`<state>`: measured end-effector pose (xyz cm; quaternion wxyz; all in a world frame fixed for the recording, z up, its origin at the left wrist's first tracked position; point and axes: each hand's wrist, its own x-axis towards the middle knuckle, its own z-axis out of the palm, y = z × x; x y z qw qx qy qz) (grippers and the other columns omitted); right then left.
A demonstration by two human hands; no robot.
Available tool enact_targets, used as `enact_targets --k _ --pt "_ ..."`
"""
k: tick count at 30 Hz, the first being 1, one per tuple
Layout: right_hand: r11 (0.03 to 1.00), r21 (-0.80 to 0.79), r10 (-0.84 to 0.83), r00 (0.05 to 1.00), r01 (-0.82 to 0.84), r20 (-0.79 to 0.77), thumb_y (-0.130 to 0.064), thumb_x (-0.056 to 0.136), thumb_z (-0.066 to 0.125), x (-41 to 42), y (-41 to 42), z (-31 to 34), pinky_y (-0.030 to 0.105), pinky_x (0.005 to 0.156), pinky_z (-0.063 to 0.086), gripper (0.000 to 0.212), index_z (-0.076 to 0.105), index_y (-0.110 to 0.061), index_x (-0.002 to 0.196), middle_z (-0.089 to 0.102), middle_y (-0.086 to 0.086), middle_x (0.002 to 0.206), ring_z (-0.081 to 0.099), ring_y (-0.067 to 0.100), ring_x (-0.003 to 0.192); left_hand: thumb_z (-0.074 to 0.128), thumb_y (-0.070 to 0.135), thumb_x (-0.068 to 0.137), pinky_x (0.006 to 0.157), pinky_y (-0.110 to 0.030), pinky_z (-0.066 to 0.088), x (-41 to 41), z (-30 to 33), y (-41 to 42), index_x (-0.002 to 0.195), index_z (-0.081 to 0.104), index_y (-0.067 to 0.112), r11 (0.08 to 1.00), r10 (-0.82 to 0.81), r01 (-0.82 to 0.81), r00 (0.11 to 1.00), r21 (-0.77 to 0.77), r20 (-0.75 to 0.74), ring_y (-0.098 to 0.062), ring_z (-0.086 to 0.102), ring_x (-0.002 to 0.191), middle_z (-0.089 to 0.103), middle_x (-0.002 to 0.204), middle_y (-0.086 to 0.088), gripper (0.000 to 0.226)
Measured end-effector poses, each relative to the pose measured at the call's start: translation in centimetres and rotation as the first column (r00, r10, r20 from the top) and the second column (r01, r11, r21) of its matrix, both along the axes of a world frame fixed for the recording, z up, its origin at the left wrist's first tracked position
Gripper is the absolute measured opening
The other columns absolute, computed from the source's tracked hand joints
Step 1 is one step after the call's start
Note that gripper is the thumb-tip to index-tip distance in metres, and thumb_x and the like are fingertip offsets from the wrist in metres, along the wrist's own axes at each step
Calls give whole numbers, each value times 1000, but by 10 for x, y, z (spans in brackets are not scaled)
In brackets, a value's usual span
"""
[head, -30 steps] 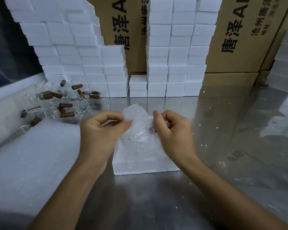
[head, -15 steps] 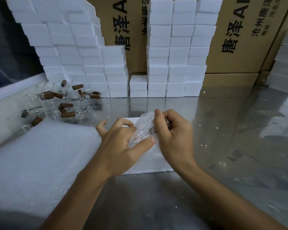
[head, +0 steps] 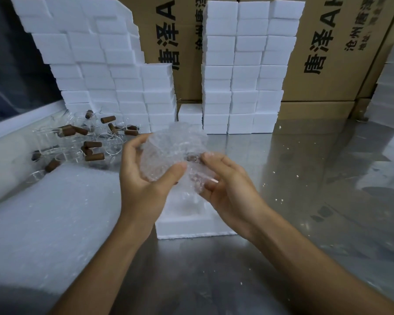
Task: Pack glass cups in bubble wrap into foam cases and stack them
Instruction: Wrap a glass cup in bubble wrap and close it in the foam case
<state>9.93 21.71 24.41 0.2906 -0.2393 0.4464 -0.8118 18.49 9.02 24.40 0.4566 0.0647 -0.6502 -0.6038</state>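
A: What do the hands hold?
B: A cup in bubble wrap (head: 168, 153). Left hand (head: 143, 178) curls round it, thumb in front. Right hand (head: 228, 185) cups the other side w/ bent fingers.
A: Where is it?
B: Up in the air, right above the open foam case (head: 191, 228) on the shiny table (head: 305, 201).
A: More cups?
B: Yes, a pile of glass cups (head: 77, 142) w/ brown corks, far left. A big bubble wrap sheet (head: 50, 219) lies near them.
A: And at the back?
B: Tall stacks of foam cases (head: 241, 71) in front of cardboard boxes (head: 328, 53).
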Motion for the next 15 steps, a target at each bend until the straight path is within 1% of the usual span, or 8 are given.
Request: enact_targets --k 2,3,5,8,10,12,13,15 --pt "999 -49 18 995 -13 98 -15 86 70 -2 1 2 22 71 57 25 70 -3 108 73 13 103 71 16 79 81 24 65 77 -23 56 2 1 -2 115 52 40 995 36 -34 999 -92 24 -4 63 105 62 110 21 60" --pt "997 -73 3 993 6 117 -13 83 70 -4 2 3 25 75 59 32 69 3 111 72 17 108 72 20 87 80 24 66 78 -21 54 3 1 -1 117 53 36 987 40 -32 998 -158 47 -4 63 105 62 110 20 60" --pt "995 -72 -57 994 64 97 -8 82 69 -7 4 3 33 85 59 37 67 5 117 70 21 114 70 27 98 80 21 66 79 -15 51 3 2 3 123 56 27 964 10 12 997 -266 80 -4 62 106 63 113 17 62" --pt "976 -19 -218 971 217 -102 -3 83 72 -9 5 2 38 70 55 18 76 -1 101 72 23 99 65 33 83 80 21 67 80 -12 49 3 2 6 126 57 23 943 -41 80 991 -322 125 -3 61 109 64 116 16 64" --pt "947 -31 -313 897 320 -312 0 82 74 -8 4 1 36 75 59 13 78 -9 92 76 16 92 68 26 82 80 23 66 80 -20 53 2 2 6 126 58 23 942 -59 108 985 -319 160 -9 64 107 65 116 12 64" --pt "949 -41 -288 803 313 -522 4 86 69 -5 4 1 27 72 58 22 78 -16 89 77 4 87 70 15 79 80 23 66 79 -29 55 2 1 4 125 59 21 936 -64 126 979 -330 193 -14 66 102 67 114 4 63" --pt "958 -23 -246 773 287 -585 5 88 64 -4 4 2 25 70 55 26 78 -16 88 77 2 84 69 12 78 80 22 65 77 -29 54 3 0 4 124 60 20 935 -67 132 977 -329 201 -15 66 99 67 112 4 62" --pt "973 17 -168 754 231 -635 1 87 49 -2 6 2 27 71 51 29 76 -9 85 74 10 81 65 17 77 80 21 65 71 -24 53 4 1 5 121 60 21 937 -85 147 976 -317 203 -13 67 93 67 106 6 59"
